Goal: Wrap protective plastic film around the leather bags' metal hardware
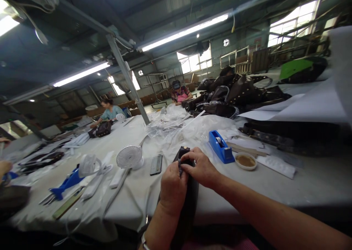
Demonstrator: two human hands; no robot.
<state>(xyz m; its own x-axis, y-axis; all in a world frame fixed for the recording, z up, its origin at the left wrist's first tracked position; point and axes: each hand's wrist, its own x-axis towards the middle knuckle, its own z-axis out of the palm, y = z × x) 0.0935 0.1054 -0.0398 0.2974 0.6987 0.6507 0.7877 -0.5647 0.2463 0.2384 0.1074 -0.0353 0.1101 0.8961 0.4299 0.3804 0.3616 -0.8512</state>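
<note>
A dark leather bag [189, 202] stands upright at the table's near edge, partly hidden by my hands and forearms. A brass-coloured stud shows on its top tip. My left hand [172, 184] is closed at its upper edge, the fingers curled in. From the right, my right hand [202, 168] pinches at the same spot, its thumb and fingertips meeting the left ones. Between them is a small greyish, shiny bit that I cannot make out clearly. Just right of my hands lie a blue tape dispenser [220, 147] and a round dish of brown paste [246, 161].
A phone [156, 164] and a white fan [129, 156] are left of my hands. Further left are a second small fan [89, 165] and another blue dispenser [66, 182]. Dark studded bags [233, 92] are heaped behind crumpled plastic. Two people sit across the table; another person's hand shows far left.
</note>
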